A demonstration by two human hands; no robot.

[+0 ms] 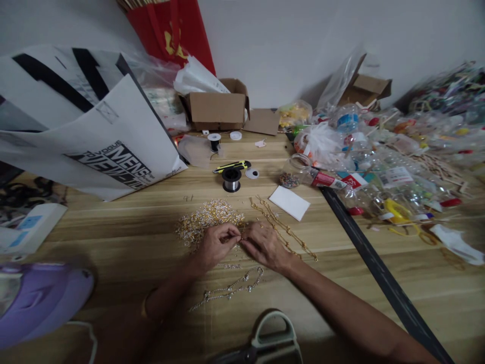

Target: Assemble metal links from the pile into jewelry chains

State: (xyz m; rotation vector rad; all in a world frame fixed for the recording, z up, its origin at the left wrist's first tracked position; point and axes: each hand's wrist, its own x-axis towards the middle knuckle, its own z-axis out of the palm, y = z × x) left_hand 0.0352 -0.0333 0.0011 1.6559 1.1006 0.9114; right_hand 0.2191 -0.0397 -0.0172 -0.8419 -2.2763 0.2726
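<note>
My left hand (215, 245) and my right hand (265, 245) meet at the middle of the wooden table (113, 227), fingertips pinched together on a small piece of beaded chain too fine to make out. Just behind the hands lies a heap of gold and silver beads (206, 220). Gold chains (282, 227) run from under my right hand toward the right. A finished silvery beaded chain (231, 288) lies below the hands, near my wrists.
A wire spool (231, 179), a yellow utility knife (233, 166), a white card (290, 202) and a bead jar (293, 172) lie beyond. A large paper bag (94, 126) stands left, cardboard boxes (217, 106) behind, plastic clutter right. Scissors handles (275, 336) sit at the near edge.
</note>
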